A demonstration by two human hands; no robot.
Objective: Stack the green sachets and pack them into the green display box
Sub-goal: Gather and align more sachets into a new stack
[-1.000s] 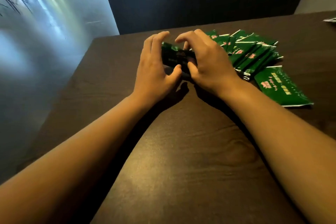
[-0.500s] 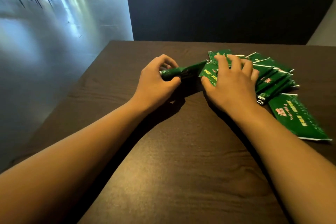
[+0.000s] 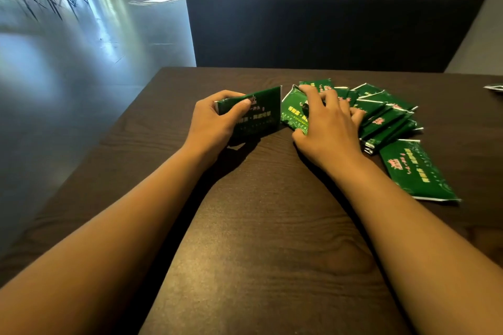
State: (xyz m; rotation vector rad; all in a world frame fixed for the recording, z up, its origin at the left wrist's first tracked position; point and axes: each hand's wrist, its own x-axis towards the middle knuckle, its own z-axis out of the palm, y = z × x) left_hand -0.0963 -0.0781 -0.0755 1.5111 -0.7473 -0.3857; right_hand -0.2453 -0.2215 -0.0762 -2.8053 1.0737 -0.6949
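Head view: my left hand (image 3: 211, 124) grips one upright green sachet (image 3: 257, 114); right hand (image 3: 328, 128) presses flat-fingered on fanned sachet pile (image 3: 381, 114), roughly nine; one loose sachet (image 3: 416, 170) beside.

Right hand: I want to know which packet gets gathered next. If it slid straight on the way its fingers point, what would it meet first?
Probably the fanned sachets just beyond the right hand; its fingertips already rest on them.
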